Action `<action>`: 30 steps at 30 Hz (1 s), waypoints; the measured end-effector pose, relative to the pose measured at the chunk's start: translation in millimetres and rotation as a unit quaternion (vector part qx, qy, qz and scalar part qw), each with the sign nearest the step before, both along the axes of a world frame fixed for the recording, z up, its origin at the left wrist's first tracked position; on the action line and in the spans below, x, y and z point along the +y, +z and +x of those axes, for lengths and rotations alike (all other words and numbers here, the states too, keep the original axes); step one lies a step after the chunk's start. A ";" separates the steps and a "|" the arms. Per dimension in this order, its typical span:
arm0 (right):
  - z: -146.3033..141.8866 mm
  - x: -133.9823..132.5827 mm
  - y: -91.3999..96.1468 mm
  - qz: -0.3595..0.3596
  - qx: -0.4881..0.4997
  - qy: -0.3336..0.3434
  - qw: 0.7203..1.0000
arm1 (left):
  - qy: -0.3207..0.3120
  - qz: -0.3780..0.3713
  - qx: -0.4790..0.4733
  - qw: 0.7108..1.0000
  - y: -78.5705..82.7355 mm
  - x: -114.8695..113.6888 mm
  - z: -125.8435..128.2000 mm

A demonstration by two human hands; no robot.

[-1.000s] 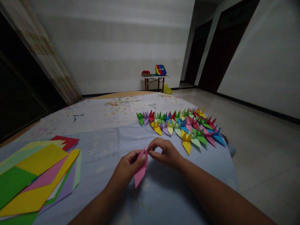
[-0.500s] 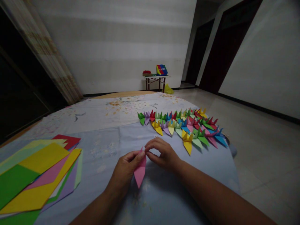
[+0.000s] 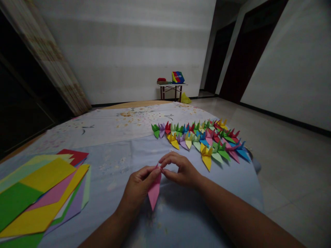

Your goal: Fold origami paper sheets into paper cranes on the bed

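A folded pink origami paper [image 3: 154,193], long and pointed at its lower end, is held upright above the blue cloth. My left hand [image 3: 141,184] pinches its upper part between thumb and fingers. From the other side my right hand [image 3: 179,169] has its thumb and index fingertip closed on a small bit of the paper at the top right edge. The fingertips hide most of that upper corner. Beyond my right hand stand several folded paper cranes [image 3: 207,156] in many colours, set in rows.
A fanned pile of coloured paper sheets [image 3: 51,175] lies on the left of the table. The round table has a floral tablecloth [image 3: 108,137]. Farther off, a small side table [image 3: 172,84] by the wall bears a multicoloured bag [image 3: 178,77]; a yellow plastic bag [image 3: 185,99] lies beside it.
My right thumb and index finger have come closer together on the paper's top edge. The paper's lower tip has dipped slightly. My left hand keeps its hold.
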State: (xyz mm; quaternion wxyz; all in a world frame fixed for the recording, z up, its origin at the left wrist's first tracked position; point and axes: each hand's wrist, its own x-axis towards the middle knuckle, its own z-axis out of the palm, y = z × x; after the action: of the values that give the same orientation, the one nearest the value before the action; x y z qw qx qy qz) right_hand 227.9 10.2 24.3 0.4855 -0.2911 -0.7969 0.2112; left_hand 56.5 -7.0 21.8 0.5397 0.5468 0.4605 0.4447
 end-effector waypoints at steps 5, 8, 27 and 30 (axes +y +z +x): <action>-0.2 -1.8 -0.5 0.011 -0.005 -0.007 1.000 | 0.005 0.055 0.036 0.998 2.6 -0.8 1.1; 0.3 -3.1 0.3 0.013 -0.008 -0.008 1.000 | 0.010 0.089 0.059 0.994 0.9 -0.9 0.3; -4.5 -4.6 -1.6 0.025 -0.013 -0.057 0.998 | 0.031 0.185 0.120 0.975 -0.1 -4.2 0.4; -6.4 -4.8 -3.7 0.032 -0.017 -0.075 0.997 | 0.038 0.187 0.119 0.974 1.1 -5.2 0.8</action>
State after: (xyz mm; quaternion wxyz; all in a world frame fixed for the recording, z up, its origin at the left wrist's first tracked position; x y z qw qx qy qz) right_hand 221.5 5.4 20.6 0.4950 -0.3379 -0.7875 0.1434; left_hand 57.3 -12.2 22.9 0.3520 0.6689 0.4503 0.4753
